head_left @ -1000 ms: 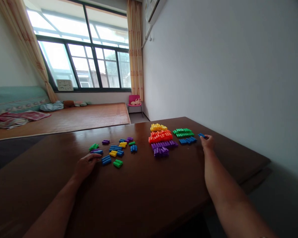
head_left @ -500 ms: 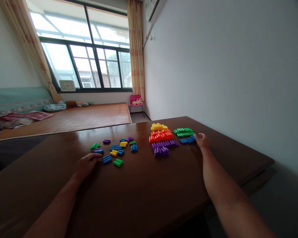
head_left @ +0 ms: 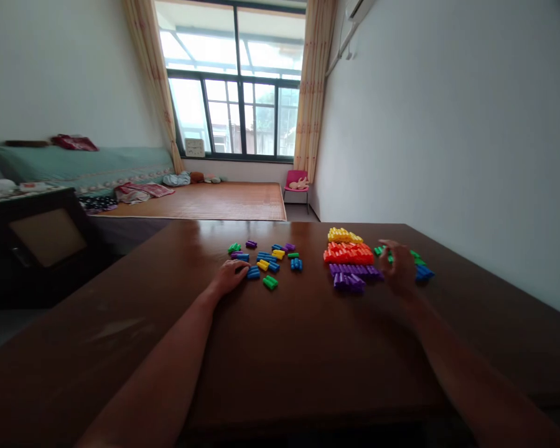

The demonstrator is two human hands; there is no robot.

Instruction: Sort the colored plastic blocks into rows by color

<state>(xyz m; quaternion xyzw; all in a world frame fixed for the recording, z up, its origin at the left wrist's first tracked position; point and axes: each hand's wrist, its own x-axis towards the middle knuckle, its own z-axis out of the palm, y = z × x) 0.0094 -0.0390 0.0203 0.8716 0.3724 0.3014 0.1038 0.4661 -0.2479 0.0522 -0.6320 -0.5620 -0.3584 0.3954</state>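
Note:
My left hand (head_left: 232, 275) rests on the table at the left edge of a loose group of small pieces, its fingertips by a blue piece (head_left: 253, 272); whether it grips anything is unclear. My right hand (head_left: 398, 264) hovers with fingers apart and nothing in them, partly covering the green pieces (head_left: 417, 256) and blue pieces (head_left: 424, 272). Left of it lie rows of yellow (head_left: 344, 235), red-orange (head_left: 348, 252) and purple pieces (head_left: 354, 271). Among the loose group are green (head_left: 270, 282), yellow (head_left: 278, 254) and purple pieces (head_left: 251, 244).
The brown table (head_left: 308, 348) spans the foreground. Behind it are a bed (head_left: 233, 199), a pink chair (head_left: 297, 180) and a window. A dark cabinet (head_left: 46, 239) stands at the left, and a pale wall (head_left: 448, 124) at the right.
The view has turned left, so the scene sits further right. My right hand has left the blue row and moved left over the green pieces, fingers spread. My left hand stays beside the loose pieces.

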